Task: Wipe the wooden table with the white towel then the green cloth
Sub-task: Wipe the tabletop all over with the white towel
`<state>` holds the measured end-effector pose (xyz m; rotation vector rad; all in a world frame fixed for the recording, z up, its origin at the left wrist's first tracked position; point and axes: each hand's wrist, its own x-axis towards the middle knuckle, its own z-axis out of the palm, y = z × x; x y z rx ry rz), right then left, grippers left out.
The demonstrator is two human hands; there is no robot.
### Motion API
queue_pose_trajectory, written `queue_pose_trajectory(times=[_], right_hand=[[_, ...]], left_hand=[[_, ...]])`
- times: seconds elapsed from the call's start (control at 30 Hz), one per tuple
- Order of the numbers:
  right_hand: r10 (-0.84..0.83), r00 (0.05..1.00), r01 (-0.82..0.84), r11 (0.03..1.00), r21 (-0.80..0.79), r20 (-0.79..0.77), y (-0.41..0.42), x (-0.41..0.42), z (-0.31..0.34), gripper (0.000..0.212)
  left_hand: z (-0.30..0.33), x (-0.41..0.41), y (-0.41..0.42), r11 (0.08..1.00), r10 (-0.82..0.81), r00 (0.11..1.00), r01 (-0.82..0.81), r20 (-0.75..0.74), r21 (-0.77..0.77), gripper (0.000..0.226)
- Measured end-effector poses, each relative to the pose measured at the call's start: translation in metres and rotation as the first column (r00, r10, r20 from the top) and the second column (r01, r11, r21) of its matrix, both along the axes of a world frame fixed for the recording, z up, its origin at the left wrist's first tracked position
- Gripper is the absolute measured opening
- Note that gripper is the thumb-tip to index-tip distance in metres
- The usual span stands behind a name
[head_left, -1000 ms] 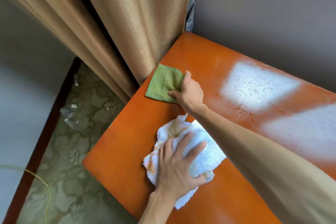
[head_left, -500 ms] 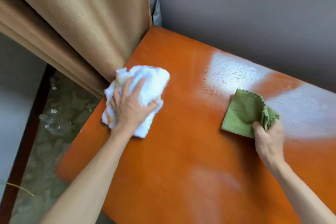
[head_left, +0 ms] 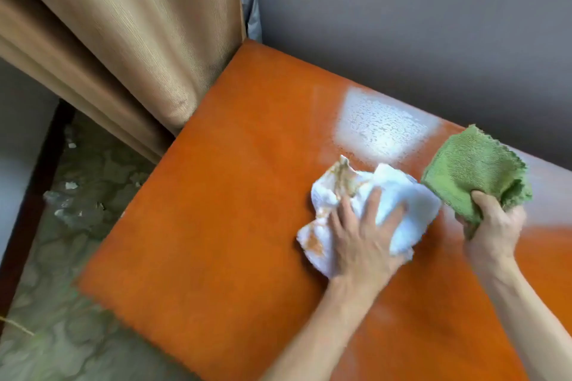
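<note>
The wooden table stands in the corner beside a beige curtain. On it, the left hand presses the stained white towel with spread fingers. Just beside, the right hand grips the green cloth.

1. One head-worn camera is looking forward and steeply down from above the wooden table.
2. It is sitting close, with both forearms reaching in from the bottom edge.
3. It is facing the far corner, where the curtain and grey wall are meeting.
4. The patterned floor is showing at left.
5. No second view is sharing the scene.
</note>
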<state>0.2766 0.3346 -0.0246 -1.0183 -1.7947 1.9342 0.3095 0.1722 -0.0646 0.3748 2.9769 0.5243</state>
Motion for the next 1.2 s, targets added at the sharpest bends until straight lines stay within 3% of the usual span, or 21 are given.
queue_pose_trajectory(times=[0.07,0.17,0.27,0.37,0.53,0.63,0.7,0.77,0.9,1.03,1.1,1.13,1.2], right_hand=[[0.044,0.999,-0.042,0.998,-0.056,0.019,-0.005,-0.003,-0.002,0.026],[0.132,0.990,-0.124,0.985,-0.123,0.056,-0.013,-0.006,-0.010,0.023],[0.177,0.982,-0.169,0.980,-0.105,0.071,-0.017,-0.011,-0.018,0.008],[0.193,0.979,-0.188,0.979,-0.075,0.069,-0.015,-0.014,-0.018,0.015],[0.175,0.984,-0.175,0.978,-0.113,-0.007,-0.030,-0.031,0.003,0.010],[0.211,0.974,-0.222,0.960,-0.172,-0.082,-0.048,-0.054,0.017,0.007],[0.275,0.952,-0.299,0.931,-0.209,-0.135,-0.074,-0.073,0.029,0.007],[0.378,0.913,-0.405,0.884,-0.233,-0.152,-0.112,-0.092,0.031,0.011],[0.574,0.808,-0.584,0.752,-0.305,-0.132,-0.204,-0.120,0.013,0.017],[0.607,0.795,-0.556,0.743,-0.372,0.024,-0.272,-0.142,-0.009,0.013],[0.599,0.797,-0.559,0.783,-0.274,0.084,-0.289,-0.149,-0.026,0.008],[0.594,0.789,-0.583,0.804,-0.117,0.153,-0.293,-0.149,-0.032,0.017],[0.561,0.776,-0.624,0.750,0.219,0.287,-0.292,-0.144,-0.038,0.038]], left_hand=[[0.003,0.055,0.007,0.995,-0.099,0.993,0.100,0.057,-0.024,0.087],[-0.001,0.078,-0.028,0.997,-0.067,0.998,0.068,-0.004,0.022,0.087],[0.005,0.047,-0.083,0.980,0.190,0.980,-0.185,-0.062,0.073,0.086],[0.011,-0.020,-0.136,0.888,0.459,0.887,-0.459,-0.041,0.007,0.092],[0.011,-0.114,-0.144,0.808,0.586,0.810,-0.585,-0.004,-0.065,0.080],[0.013,-0.101,-0.119,0.866,0.499,0.864,-0.499,-0.070,0.011,0.084],[0.007,-0.071,-0.112,0.955,0.288,0.954,-0.293,-0.086,-0.043,0.081],[0.001,-0.038,-0.112,0.984,0.160,0.985,-0.165,-0.067,-0.067,0.077],[-0.003,0.028,-0.130,0.993,0.100,0.993,-0.103,-0.060,-0.056,0.081],[-0.009,0.078,-0.164,0.993,0.081,0.996,-0.084,-0.040,-0.083,0.088],[-0.007,0.087,-0.172,0.994,0.065,0.998,-0.067,-0.028,-0.082,0.089],[-0.007,0.087,-0.174,0.993,0.069,0.997,-0.072,-0.029,-0.091,0.089],[-0.005,0.084,-0.173,0.988,0.086,0.996,-0.089,-0.034,-0.128,0.089]])
